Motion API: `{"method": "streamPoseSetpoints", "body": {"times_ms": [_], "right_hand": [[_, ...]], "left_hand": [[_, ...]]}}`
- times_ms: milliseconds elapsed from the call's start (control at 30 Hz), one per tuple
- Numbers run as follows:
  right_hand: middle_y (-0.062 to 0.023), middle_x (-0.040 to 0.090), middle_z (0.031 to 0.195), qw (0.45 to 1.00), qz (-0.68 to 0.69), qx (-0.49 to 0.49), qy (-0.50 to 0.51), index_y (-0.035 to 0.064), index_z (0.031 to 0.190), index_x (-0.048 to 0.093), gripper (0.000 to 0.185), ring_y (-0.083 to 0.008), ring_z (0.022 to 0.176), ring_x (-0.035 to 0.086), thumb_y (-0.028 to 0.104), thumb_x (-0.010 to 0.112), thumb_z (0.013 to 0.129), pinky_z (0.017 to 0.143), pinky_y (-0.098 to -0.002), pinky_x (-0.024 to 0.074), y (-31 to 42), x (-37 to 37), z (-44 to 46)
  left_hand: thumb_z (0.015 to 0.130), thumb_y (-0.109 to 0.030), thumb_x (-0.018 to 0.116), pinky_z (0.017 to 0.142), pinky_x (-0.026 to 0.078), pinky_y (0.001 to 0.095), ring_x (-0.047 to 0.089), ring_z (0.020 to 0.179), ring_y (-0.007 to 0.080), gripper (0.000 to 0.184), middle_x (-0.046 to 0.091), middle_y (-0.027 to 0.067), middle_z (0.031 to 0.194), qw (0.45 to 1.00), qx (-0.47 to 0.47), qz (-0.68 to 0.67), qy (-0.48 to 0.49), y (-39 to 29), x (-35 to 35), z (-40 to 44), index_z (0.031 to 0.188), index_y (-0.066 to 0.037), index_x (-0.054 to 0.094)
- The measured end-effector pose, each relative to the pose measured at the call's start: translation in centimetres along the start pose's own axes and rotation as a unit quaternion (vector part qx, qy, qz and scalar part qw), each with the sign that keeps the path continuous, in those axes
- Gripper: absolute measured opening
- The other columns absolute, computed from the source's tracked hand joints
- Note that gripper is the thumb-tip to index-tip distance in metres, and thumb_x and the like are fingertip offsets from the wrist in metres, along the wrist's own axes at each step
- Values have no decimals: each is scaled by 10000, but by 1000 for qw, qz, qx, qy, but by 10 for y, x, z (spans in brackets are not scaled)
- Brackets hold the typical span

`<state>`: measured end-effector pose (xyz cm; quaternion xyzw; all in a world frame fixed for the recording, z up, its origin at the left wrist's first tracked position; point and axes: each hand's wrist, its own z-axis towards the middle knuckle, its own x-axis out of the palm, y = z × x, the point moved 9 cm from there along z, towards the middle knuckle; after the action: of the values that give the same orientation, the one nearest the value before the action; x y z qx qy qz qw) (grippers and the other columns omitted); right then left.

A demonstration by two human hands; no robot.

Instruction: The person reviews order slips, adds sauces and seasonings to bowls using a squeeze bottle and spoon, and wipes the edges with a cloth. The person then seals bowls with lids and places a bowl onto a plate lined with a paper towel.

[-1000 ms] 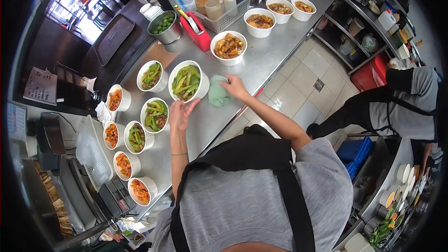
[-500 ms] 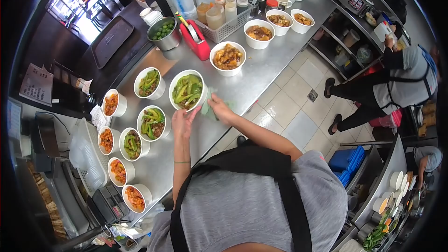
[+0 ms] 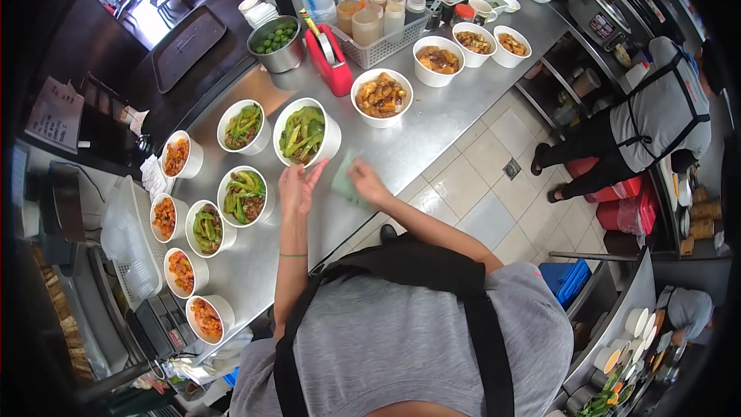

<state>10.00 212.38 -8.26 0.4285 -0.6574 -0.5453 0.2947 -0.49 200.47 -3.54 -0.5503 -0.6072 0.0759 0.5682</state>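
Fingertips of my left hand (image 3: 297,189) hold the lower side of a large white bowl of green vegetables (image 3: 302,134), which stands on the steel counter (image 3: 413,127). Just right of it, my right hand (image 3: 367,184) is closed on a light green cloth (image 3: 347,177) pressed to the counter. Left of the large bowl are several smaller bowls of greens and meat, one at the back (image 3: 244,126) and one nearer (image 3: 242,197). A bowl of brown chunks in sauce (image 3: 382,98) is behind my right hand.
Bowls of orange-red food (image 3: 206,318) line the left side. At the back stand a red tape dispenser (image 3: 329,62), a pot of green fruit (image 3: 276,44) and a basket of bottles (image 3: 382,42). A co-worker (image 3: 656,116) is at the right, another person (image 3: 687,313) farther down.
My right hand and the cloth moved left toward the large bowl, then slightly away from it. My left hand stays at the bowl. The co-worker at the right has shifted and now bends over.
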Motion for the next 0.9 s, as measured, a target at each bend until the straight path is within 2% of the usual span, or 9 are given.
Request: {"method": "streamPoseSetpoints", "body": {"times_ms": [100, 167, 233, 300, 400, 467, 567, 800, 900], "right_hand": [[-201, 527, 903, 931, -143, -251, -222, -45, 1038, 463, 229, -291, 928, 521, 100, 455, 861, 874, -375, 386, 52, -8, -4], [-159, 563, 881, 926, -178, -214, -256, -37, 1023, 495, 209, -260, 852, 557, 95, 461, 865, 819, -361, 426, 14, 14, 16], [-127, 590, 888, 982, -68, -111, -138, -27, 1021, 521, 201, -234, 800, 584, 94, 471, 869, 777, -347, 454, -12, 25, 32], [-103, 608, 924, 967, 190, 76, 149, -16, 1034, 539, 206, -215, 772, 603, 97, 485, 870, 748, -335, 472, -11, 38, 9], [-94, 603, 993, 894, 398, 159, 127, 3, 1023, 572, 191, -167, 794, 595, 96, 502, 872, 759, -307, 466, 3, 1, -2], [-93, 600, 969, 932, 314, 133, 125, 3, 949, 591, 162, -152, 781, 580, 107, 578, 827, 762, -302, 460, 18, -26, -6], [-73, 607, 912, 980, -53, -189, -10, 5, 903, 589, 198, -135, 752, 570, 109, 663, 752, 744, -268, 451, 49, -78, 3], [-56, 607, 851, 981, 190, 13, -44, -15, 922, 604, 172, -116, 774, 554, 55, 590, 766, 706, -247, 450, 12, -87, 7], [-117, 585, 1073, 968, 236, 19, -79, -39, 1155, 508, 351, -170, 981, 553, 54, 518, 817, 864, -275, 423, -9, -71, 10]], "left_hand": [[803, 4, 445, 776, 553, 381, 585, 883, 453, 77, 513, 192, 921, 1000, -18, 13, 1, 9, 1, -7, 791, 51, 385], [805, 0, 445, 775, 553, 376, 587, 882, 447, 84, 515, 200, 925, 999, 8, 33, -14, 7, 2, -11, 802, 58, 385], [807, 3, 436, 779, 552, 376, 584, 892, 444, 86, 514, 193, 921, 999, 19, 30, -19, 3, -1, -7, 815, 75, 390], [810, 14, 417, 789, 549, 379, 576, 912, 447, 91, 510, 173, 910, 1000, 15, 5, -20, -1, -12, 5, 830, 101, 401], [824, -23, 417, 754, 561, 359, 595, 871, 434, 142, 514, 195, 931, 991, 48, 107, -64, -2, -21, 9, 863, 109, 384], [870, -152, 456, 694, 566, 335, 621, 815, 395, 245, 498, 183, 970, 983, -16, 179, -40, 8, -27, 8, 939, 70, 379], [888, -256, 480, 654, 563, 327, 622, 826, 361, 305, 476, 144, 962, 953, -101, 286, -4, 5, -24, -8, 981, 21, 390], [784, -264, 619, 815, 449, 465, 489, 1066, 277, 337, 498, 106, 1023, 970, -5, 200, -137, 23, -74, 38, 984, -52, 449], [717, -201, 653, 910, 351, 490, 474, 1046, 258, 378, 502, 84, 1033, 991, -63, 42, -109, 36, -50, 36, 1014, -69, 461]]}}
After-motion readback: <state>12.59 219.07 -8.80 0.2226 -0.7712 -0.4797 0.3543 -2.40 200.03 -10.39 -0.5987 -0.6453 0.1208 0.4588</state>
